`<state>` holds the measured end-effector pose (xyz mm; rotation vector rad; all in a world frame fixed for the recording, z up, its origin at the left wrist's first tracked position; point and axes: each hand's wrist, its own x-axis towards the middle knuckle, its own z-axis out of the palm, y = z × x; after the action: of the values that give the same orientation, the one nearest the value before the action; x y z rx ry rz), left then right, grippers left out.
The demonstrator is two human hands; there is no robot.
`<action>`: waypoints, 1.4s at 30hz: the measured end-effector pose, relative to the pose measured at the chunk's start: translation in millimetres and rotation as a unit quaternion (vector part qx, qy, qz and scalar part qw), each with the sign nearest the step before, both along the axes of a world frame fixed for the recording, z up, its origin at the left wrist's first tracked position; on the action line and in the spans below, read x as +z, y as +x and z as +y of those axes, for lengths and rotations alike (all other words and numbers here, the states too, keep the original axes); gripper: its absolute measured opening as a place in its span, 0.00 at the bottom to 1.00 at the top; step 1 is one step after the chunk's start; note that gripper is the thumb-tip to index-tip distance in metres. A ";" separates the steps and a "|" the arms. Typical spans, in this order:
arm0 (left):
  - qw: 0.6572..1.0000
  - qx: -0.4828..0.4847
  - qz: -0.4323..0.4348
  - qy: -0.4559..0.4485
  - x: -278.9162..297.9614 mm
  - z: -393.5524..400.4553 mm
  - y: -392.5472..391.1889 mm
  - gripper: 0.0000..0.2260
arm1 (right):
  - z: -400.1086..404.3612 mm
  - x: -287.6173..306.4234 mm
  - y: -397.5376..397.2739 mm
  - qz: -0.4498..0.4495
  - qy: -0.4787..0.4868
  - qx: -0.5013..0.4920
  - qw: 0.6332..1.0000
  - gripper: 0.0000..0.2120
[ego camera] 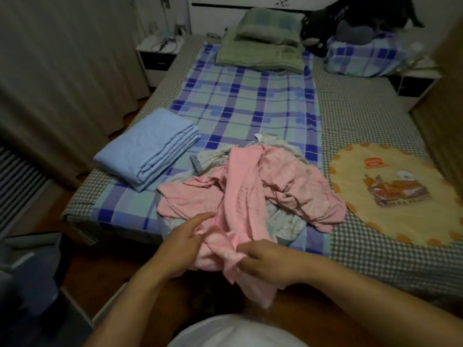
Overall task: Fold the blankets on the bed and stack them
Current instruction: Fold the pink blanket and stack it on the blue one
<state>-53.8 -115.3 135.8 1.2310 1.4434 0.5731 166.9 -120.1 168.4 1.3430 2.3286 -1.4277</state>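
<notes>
A crumpled pink blanket lies in a heap at the foot of the bed, and its near end hangs over the edge. My right hand pinches that near end. Against the same bunch of cloth rests my left hand, fingers stretched out along it. Under the pink one a pale flowered blanket shows, mostly covered. To the left on the bed sits a light blue blanket, folded into a neat thick rectangle.
A green folded quilt with a pillow sits at the head of the bed, a plaid pillow with a dark plush toy at the back right. A yellow heart-shaped mat lies right. A curtain and a nightstand stand left.
</notes>
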 end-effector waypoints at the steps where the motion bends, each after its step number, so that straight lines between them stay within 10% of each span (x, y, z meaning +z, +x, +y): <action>1: 0.999 -0.036 -0.036 0.001 6.1 -3.1 8.7 0.20 | 5.3 -4.9 -4.1 0.003 0.061 -0.059 0.996 0.08; 7: 0.982 -0.186 -0.023 0.030 25.8 -9.3 53.4 0.18 | 12.1 -8.6 0.3 0.078 0.141 -0.228 0.960 0.16; 11: 0.913 -0.283 0.256 0.146 46.7 0.7 18.9 0.03 | 13.9 -2.8 11.1 0.077 0.069 -0.106 0.989 0.14; 15: 0.916 -0.275 0.185 0.227 81.0 -9.9 -4.2 0.16 | 34.2 -12.2 6.3 -0.122 -0.084 0.108 0.983 0.22; 19: 0.946 -0.284 0.032 0.153 118.6 -33.2 -18.7 0.12 | 64.1 -47.3 -0.3 -0.295 0.059 0.227 0.926 0.19; 23: 0.964 -0.188 0.128 0.137 116.3 -27.9 -52.9 0.08 | 115.8 -48.0 56.9 -0.360 0.321 0.113 0.869 0.17; 26: 0.959 -0.075 0.248 0.118 78.5 -15.4 -71.1 0.04 | 140.1 -12.6 93.4 -0.262 0.360 -0.128 0.886 0.20; 29: 0.963 0.062 0.237 0.109 45.2 -0.3 -72.1 0.13 | 121.9 44.9 75.6 0.066 0.366 -0.371 0.851 0.13; 31: 0.940 0.112 0.298 0.119 30.5 13.5 -71.9 0.20 | 79.5 91.0 54.2 0.187 0.266 -0.315 0.892 0.09; 34: 0.925 0.187 0.310 0.111 31.7 24.2 -71.9 0.11 | 15.5 131.6 30.6 -0.021 0.003 0.035 0.999 0.07; 36: 0.955 0.145 0.229 0.121 46.2 21.6 -62.0 0.14 | 1.2 119.8 31.7 -0.106 -0.020 0.130 0.986 0.09; 42: 0.961 -0.257 0.099 0.034 84.2 -12.3 41.0 0.16 | 14.0 66.9 22.7 0.037 0.152 -0.149 0.977 0.12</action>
<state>-12.8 -127.6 220.0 1.6803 1.1983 0.1464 189.5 -106.1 235.4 1.8151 2.5615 -1.2415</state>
